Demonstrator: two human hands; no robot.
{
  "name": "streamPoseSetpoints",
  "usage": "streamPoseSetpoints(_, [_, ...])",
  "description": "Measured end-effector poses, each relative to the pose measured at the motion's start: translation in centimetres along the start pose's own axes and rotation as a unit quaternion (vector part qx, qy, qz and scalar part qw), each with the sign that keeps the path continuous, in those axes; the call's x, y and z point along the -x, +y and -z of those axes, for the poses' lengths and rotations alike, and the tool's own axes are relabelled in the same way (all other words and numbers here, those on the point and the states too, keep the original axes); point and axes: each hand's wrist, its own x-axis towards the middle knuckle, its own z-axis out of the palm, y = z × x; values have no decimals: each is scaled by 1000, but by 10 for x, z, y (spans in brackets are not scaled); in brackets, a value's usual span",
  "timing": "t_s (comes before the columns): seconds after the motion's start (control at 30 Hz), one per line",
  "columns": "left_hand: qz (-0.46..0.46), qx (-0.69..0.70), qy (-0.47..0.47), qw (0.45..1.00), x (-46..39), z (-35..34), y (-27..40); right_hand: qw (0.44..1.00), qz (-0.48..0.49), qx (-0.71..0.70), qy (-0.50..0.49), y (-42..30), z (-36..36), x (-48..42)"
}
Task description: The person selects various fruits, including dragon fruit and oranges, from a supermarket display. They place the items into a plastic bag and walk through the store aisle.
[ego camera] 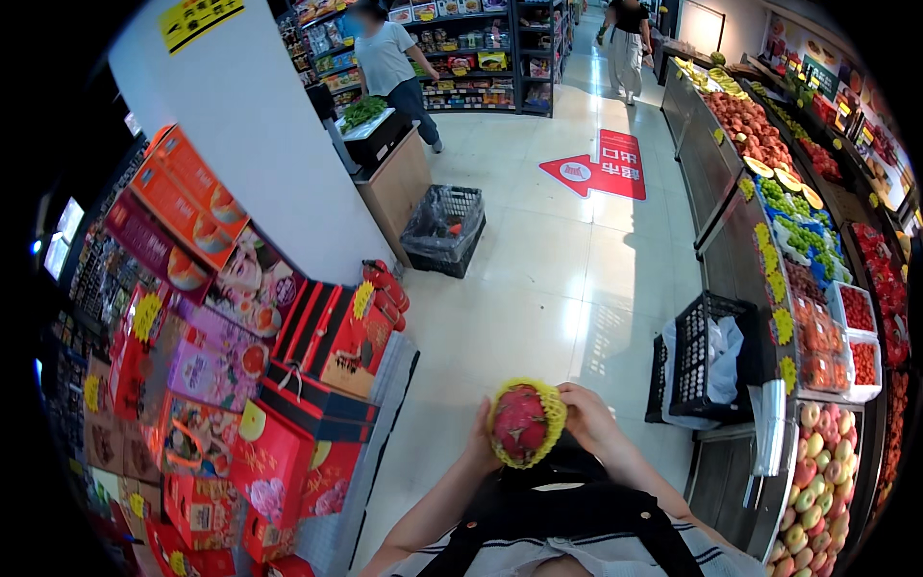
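Observation:
A red dragon fruit (518,418) in a yellow foam net sleeve (554,410) is held up in front of my body, over the tiled floor. My left hand (482,438) supports it from the left side, partly hidden behind the fruit. On the other side, the fingers of my right hand (585,412) grip the edge of the net. Most of the fruit's red skin shows through the opening of the sleeve.
Gift boxes (288,461) are stacked at left, near red fire extinguishers (387,292). A black crate (443,249) stands by the weighing counter (389,187). Fruit stands (721,216) line the right, with another crate (710,360) beside them. Two people (389,58) are farther off.

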Motion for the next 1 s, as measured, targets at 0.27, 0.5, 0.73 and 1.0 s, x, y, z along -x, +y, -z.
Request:
streamPoseSetpoints(0.27, [29, -35, 34, 998, -287, -27, 145, 979, 41, 201, -17, -176, 47, -256])
streamPoseSetpoints(0.5, [-95, 17, 89, 991, -474, -30, 308, 950, 27, 251, -181, -319, 28, -491])
streamPoseSetpoints(0.73, [-173, 131, 115, 969, -665, 30, 455, 927, -1, 265, -264, -413, 9, -731])
streamPoseSetpoints(1.0, [-150, 165, 25, 974, -905, 27, 674, 950, 8, 286, -122, -568, -1, -981])
